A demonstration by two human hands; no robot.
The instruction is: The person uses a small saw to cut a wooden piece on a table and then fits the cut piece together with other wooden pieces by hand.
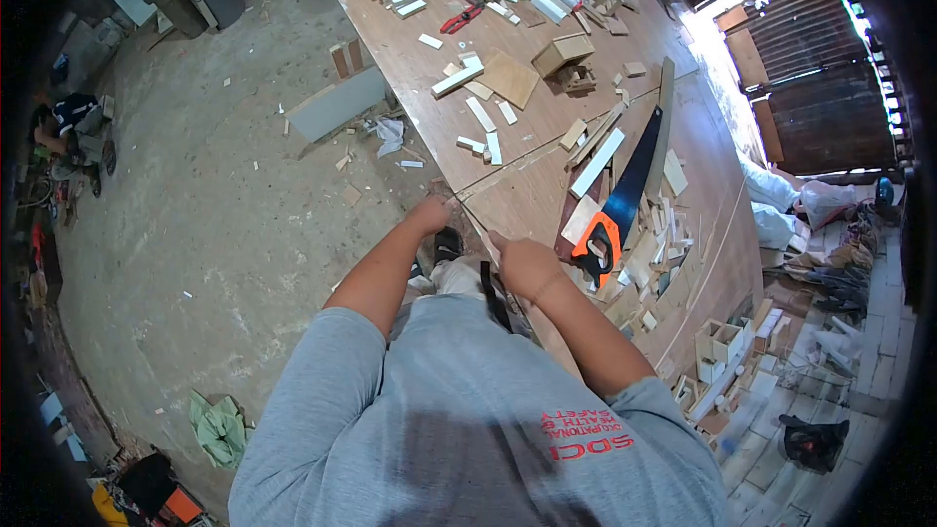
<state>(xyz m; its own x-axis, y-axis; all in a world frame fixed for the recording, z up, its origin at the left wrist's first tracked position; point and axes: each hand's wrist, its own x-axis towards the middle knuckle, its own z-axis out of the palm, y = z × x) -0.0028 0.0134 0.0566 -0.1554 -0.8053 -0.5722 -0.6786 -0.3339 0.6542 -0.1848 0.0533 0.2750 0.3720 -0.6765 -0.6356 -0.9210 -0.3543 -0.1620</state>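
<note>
My left hand (pixel 432 214) is closed right at the near edge of the wooden table (pixel 434 151), its fingertips beside a seam in the top. My right hand (pixel 528 267) is closed over the same edge, a little nearer to my body. A thin dark line runs along the edge between the two hands; I cannot tell what the fingers grip. To the right of my right hand lies a handsaw (pixel 627 197) with an orange and black handle, on top of wood offcuts. A white strip of wood (pixel 596 164) lies beside its blade.
Red-handled pliers (pixel 462 19), a small wooden box (pixel 562 55) and a flat wood panel (pixel 511 78) lie farther up the table among scattered offcuts. A grey board (pixel 339 104) leans beside the table. Green cloth (pixel 219 429) lies on the floor. Another person (pixel 76 137) sits far left.
</note>
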